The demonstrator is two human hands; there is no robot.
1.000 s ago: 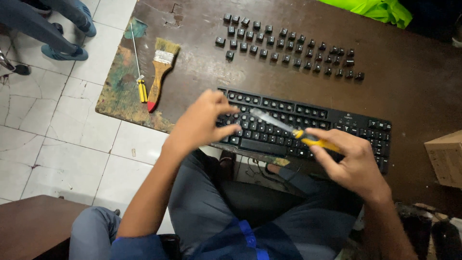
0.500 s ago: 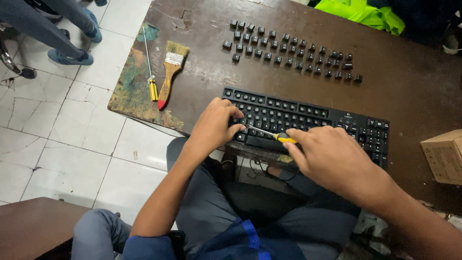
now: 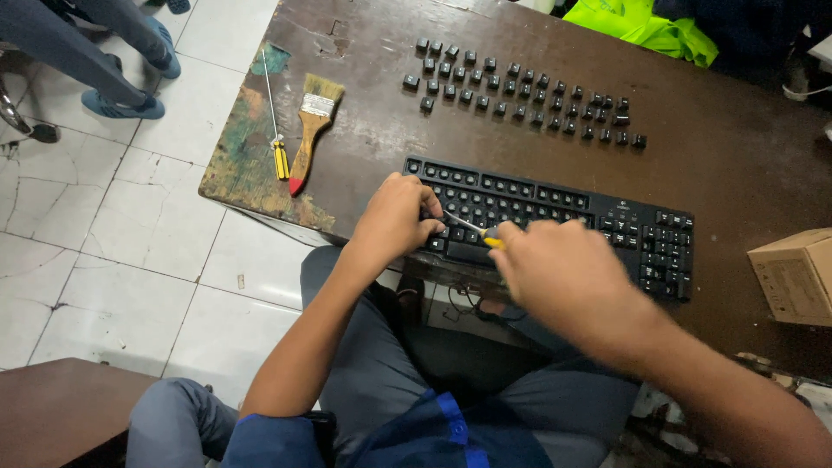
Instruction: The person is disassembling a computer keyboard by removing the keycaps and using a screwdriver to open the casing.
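Head view looks down on a brown table (image 3: 737, 156) with a black keyboard (image 3: 555, 221) lying along its near edge, close to the person, so both hands can reach it with ease. The left hand (image 3: 394, 217) rests on the left end of the keyboard with its fingers curled down on the keys. It grips nothing but seems to press the keyboard flat so it will not slide. The right hand (image 3: 563, 277) is closed around a small screwdriver (image 3: 472, 230) with a yellow handle. Its thin metal tip points left, in among the keys beside the left hand's fingers.

Near the far edge, many loose black keys (image 3: 520, 87) sit in neat rows, likely so none get lost. At the left edge lie a paint brush (image 3: 312, 130) and a second screwdriver (image 3: 276, 121), side by side. A cardboard box (image 3: 793, 273) stands at the right edge.
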